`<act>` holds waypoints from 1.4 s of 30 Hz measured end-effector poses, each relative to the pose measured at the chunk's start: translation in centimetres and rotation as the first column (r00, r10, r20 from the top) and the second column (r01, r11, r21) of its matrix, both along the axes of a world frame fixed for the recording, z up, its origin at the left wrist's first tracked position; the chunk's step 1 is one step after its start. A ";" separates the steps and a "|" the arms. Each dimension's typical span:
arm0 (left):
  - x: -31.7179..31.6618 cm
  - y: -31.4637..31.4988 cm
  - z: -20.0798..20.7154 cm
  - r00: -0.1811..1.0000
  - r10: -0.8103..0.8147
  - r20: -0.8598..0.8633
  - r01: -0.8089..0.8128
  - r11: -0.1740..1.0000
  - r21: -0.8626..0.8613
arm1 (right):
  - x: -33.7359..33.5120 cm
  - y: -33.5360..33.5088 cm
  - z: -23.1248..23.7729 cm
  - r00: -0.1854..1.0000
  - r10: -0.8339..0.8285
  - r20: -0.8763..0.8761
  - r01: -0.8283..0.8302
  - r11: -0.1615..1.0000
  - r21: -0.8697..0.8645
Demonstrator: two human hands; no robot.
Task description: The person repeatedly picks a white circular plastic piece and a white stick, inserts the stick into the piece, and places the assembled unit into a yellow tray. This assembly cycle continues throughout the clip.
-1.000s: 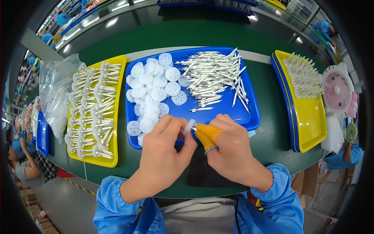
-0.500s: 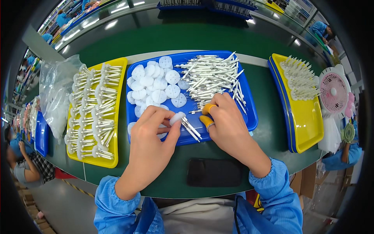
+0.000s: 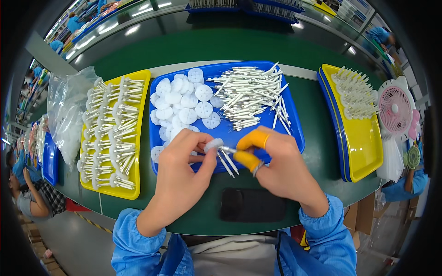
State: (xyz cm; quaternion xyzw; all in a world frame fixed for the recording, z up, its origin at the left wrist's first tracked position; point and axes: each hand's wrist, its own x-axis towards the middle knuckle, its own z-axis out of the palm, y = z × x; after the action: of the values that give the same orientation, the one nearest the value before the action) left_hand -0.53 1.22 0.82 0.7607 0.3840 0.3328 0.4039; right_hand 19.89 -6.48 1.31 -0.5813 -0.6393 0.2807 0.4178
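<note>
My left hand (image 3: 180,169) pinches a small translucent white plastic disc (image 3: 213,144) between thumb and fingers, above the near edge of a blue tray (image 3: 294,120). Several thin white rods (image 3: 227,163) with metal ends stick out of that disc, toward me and to the right. Yellow finger cots cover the thumb and forefinger of my right hand (image 3: 287,169), which are closed on another white rod (image 3: 228,149); its tip meets the disc, and the rest is hidden by the fingers. Loose slotted discs (image 3: 188,100) lie at the tray's left, a heap of rods (image 3: 251,92) at its right.
A yellow tray (image 3: 143,99) of filled discs stands left, beside a clear plastic bag (image 3: 69,115). On the right are stacked trays (image 3: 363,158) with more filled discs and a pink fan (image 3: 395,108). A black phone (image 3: 253,204) lies near the table edge. Other people sit further off.
My right hand has come from the rod heap toward me, bringing one rod to the disc. The left hand stays nearly in place, its disc slightly turned.
</note>
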 end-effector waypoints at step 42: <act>0.6 -0.6 -1.1 0.995 0.089 -0.041 -0.080 0.977 0.196 | 0.3 1.7 -1.4 0.964 -0.115 0.240 0.084 0.987 0.135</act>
State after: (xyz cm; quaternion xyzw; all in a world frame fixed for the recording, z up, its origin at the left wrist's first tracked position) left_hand 0.03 0.62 -0.28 0.7876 0.3916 0.3665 0.3034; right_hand 20.15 -4.83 -0.11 -0.6161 -0.6723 0.1446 0.3840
